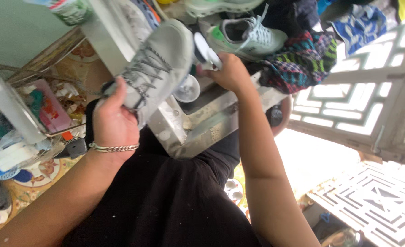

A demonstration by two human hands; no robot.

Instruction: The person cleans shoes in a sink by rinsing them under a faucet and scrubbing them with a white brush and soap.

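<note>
Black garment of the person (pixel 166 201) fills the near foreground; both forearms reach out from it

Left hand (pixel 113 121), a chain bracelet (pixel 113 147) at the wrist, is clamped around the heel end of a grey lace-up sneaker (pixel 154 71), fingers wrapped over the collar; shoe held up in the air, toe pointing away, laces facing the camera

Right hand (pixel 230 73) is curled around a small white-and-dark object (pixel 207 55), possibly a cap or a brush head — too blurred to tell — just beside the sneaker's toe

Below and between the hands: a wet steel surface (pixel 207 126) flecked with foam; a small clear cup (pixel 187 88) on it, near the shoe

Judgement: a steady heel grip looks right for working on the toe; keeping the shoe over the steel would let drips fall there

Farther out: a white sneaker with green accents (pixel 250 36) and a colourful patterned cloth (pixel 303 59) on the heap beyond; a wire rack of bottles and clutter (pixel 24 119) at far left; white lattice grille (pixel 372 91) at right
</note>
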